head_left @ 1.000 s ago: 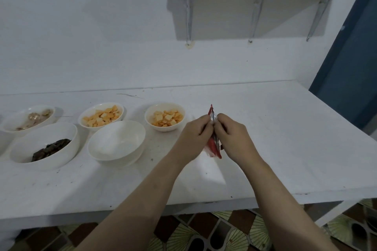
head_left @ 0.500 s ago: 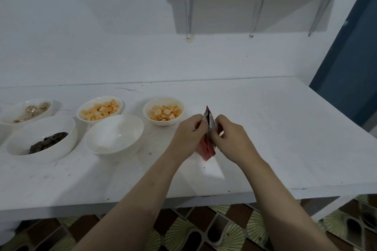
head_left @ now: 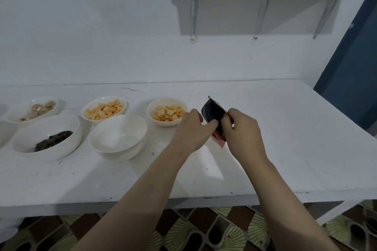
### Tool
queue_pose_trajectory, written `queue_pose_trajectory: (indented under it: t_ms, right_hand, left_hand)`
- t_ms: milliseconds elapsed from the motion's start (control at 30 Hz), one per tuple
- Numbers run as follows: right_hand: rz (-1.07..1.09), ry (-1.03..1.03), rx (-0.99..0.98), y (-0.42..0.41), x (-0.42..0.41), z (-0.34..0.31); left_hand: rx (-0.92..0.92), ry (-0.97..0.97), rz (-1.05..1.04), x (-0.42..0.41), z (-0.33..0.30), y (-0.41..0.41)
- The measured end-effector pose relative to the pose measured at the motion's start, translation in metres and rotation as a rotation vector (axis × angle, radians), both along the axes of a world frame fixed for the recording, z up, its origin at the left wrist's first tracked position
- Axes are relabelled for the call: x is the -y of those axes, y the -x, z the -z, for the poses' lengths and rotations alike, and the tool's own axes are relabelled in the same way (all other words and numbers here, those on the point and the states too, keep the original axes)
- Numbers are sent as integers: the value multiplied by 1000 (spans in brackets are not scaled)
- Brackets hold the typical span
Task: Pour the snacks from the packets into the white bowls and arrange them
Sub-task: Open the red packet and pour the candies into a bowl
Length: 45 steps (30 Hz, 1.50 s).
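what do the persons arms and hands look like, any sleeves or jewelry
Both forearms are bare up to the bottom edge of the head view, with no sleeve showing. The left hand and right hand wear no gloves, and no ring, watch or bracelet can be seen at either wrist.

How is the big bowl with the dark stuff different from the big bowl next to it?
The dark-snack bowl holds a small heap of dark brown pieces; the empty bowl holds nothing. The dark-snack bowl sits further left, near the table's left end; the empty bowl sits closer to the hands and their packet. Both are white, round, upright, similar in size, and bigger than the bowls behind them.
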State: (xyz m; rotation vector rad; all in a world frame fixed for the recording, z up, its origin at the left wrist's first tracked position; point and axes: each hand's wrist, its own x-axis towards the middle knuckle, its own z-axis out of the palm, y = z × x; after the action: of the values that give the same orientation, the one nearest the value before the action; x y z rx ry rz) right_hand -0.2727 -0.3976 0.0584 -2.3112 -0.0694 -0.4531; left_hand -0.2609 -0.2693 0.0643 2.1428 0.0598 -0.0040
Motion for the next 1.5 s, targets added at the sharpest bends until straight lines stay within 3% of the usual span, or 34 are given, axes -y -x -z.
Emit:
queue_pose_trajectory:
  t_ms: [167,333,567,700,1167,1500]
  right_hand:
    - [12,-105,36,2,-5,0]
    - [56,-224,55,-3,-14,-8]
    - [7,-355,133,-15,-60,-33]
    - [-41,-412,174,-22,-99,-55]
    - [-178,-347,138,-28,-220,-70]
    - [-101,61,78,-37,-261,-51]
  left_hand:
    - [-283,436,38,-4,-5,-10]
    - [-228,683,31,-17,-6,-13]
    - [-27,642,120,-61,-17,-27]
    - [14,574,-87,-105,-21,-55]
    - [-206,1040,-147,-232,1,-106]
    - [-142,1059,-203,-292,13,-105]
